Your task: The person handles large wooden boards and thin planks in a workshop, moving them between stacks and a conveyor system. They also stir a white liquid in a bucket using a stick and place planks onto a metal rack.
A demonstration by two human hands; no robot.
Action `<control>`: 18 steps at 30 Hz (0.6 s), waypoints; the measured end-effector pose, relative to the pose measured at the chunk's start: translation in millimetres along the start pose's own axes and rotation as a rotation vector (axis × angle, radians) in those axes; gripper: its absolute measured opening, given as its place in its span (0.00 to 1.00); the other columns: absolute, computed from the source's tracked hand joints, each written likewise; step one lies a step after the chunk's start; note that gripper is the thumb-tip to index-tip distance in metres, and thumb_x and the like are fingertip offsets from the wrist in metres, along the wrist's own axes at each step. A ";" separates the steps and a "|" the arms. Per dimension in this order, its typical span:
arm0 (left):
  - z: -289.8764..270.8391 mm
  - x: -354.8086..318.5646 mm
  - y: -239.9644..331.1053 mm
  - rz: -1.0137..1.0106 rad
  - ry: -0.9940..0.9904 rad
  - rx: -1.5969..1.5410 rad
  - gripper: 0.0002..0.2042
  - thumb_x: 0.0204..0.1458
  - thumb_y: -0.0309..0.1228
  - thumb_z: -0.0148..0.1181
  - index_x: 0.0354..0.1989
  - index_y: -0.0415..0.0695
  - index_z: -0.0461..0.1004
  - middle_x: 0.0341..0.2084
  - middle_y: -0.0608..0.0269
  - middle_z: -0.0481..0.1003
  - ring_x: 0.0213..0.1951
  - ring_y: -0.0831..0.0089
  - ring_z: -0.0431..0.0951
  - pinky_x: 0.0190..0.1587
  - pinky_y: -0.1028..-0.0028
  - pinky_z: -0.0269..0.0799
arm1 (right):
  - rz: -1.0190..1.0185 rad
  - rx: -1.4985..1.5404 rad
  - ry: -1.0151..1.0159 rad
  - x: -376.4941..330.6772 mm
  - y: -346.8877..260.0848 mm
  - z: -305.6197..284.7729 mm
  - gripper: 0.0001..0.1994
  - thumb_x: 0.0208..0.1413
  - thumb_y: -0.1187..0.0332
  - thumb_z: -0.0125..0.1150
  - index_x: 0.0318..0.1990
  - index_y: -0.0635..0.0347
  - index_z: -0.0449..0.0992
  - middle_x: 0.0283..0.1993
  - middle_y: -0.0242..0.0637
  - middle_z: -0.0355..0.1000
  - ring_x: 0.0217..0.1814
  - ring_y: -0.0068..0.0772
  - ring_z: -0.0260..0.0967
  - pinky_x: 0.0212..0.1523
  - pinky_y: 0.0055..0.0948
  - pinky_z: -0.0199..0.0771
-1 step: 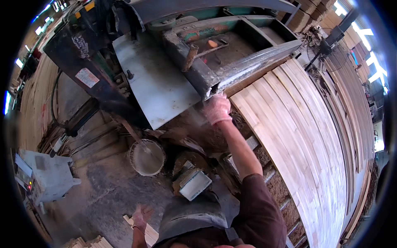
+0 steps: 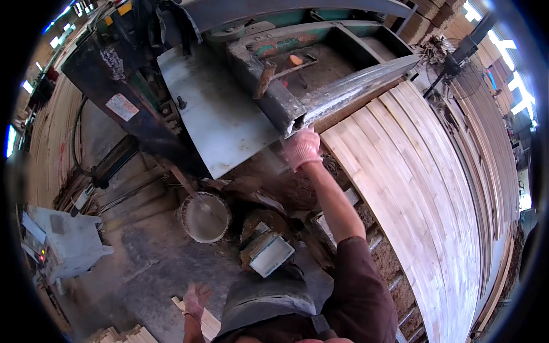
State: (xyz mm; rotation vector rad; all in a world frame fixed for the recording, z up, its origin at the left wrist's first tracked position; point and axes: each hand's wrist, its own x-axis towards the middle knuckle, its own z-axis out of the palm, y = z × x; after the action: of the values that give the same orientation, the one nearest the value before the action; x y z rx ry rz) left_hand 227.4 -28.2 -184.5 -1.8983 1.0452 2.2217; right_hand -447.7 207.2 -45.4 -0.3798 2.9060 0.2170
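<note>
My right hand [image 2: 303, 150], in a pinkish knit glove, reaches forward to the corner of a heavy metal frame [image 2: 354, 86]. Its fingers are curled in just below the open end of the frame's front beam, beside the corner of a panel of pale wood strips [image 2: 400, 171]. What they close on, if anything, is hidden. Down at the lower left hangs my left hand [image 2: 196, 298], also gloved and slightly blurred. Its fingers look apart, with nothing in them, over a few pale wood pieces [image 2: 206, 321].
Left of the frame lies a white sheet [image 2: 214, 114]. A bucket of pale liquid [image 2: 206, 217] with a stick in it stands on the floor, near a small white-topped box [image 2: 271, 256]. A grey machine [image 2: 68, 240] stands at the left. Long boards [image 2: 474, 154] lie at the far right.
The view has shifted very slightly. Both hands stay in nearly the same places.
</note>
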 end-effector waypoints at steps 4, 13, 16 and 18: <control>7.1 -8.0 3.3 0.049 0.031 0.095 0.33 0.71 0.57 0.45 0.63 0.36 0.71 0.43 0.47 0.83 0.48 0.48 0.84 0.53 0.57 0.77 | -0.300 -0.128 -0.139 37.6 14.2 -2.8 0.18 0.61 0.49 0.63 0.53 0.41 0.86 0.52 0.32 0.84 0.53 0.39 0.83 0.48 0.46 0.81; 163.4 -83.8 119.4 0.528 -0.106 0.712 0.22 0.67 0.44 0.58 0.60 0.40 0.79 0.46 0.48 0.83 0.48 0.52 0.83 0.56 0.58 0.77 | -0.387 -0.135 -0.112 1.7 15.2 -20.8 0.12 0.55 0.59 0.72 0.43 0.53 0.90 0.42 0.36 0.86 0.46 0.38 0.86 0.37 0.38 0.85; 220.0 -104.9 192.5 1.145 -0.094 1.245 0.19 0.63 0.42 0.62 0.58 0.47 0.81 0.50 0.46 0.81 0.52 0.46 0.81 0.56 0.55 0.75 | -0.248 0.129 0.061 -43.6 28.8 -25.9 0.26 0.57 0.55 0.69 0.59 0.63 0.76 0.61 0.49 0.75 0.65 0.52 0.72 0.64 0.45 0.76; 278.0 -144.6 267.5 1.473 -0.163 1.677 0.25 0.60 0.45 0.64 0.61 0.43 0.77 0.55 0.44 0.77 0.57 0.45 0.76 0.63 0.52 0.69 | -0.195 0.092 0.067 -59.3 46.1 1.8 0.30 0.58 0.49 0.69 0.60 0.60 0.73 0.59 0.50 0.75 0.63 0.52 0.74 0.61 0.45 0.78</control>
State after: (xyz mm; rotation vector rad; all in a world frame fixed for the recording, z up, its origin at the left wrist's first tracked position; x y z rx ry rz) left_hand -93.4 -38.7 73.7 -0.0244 3.0747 0.4247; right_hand -403.6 265.7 -28.8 -0.6608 2.9053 0.0409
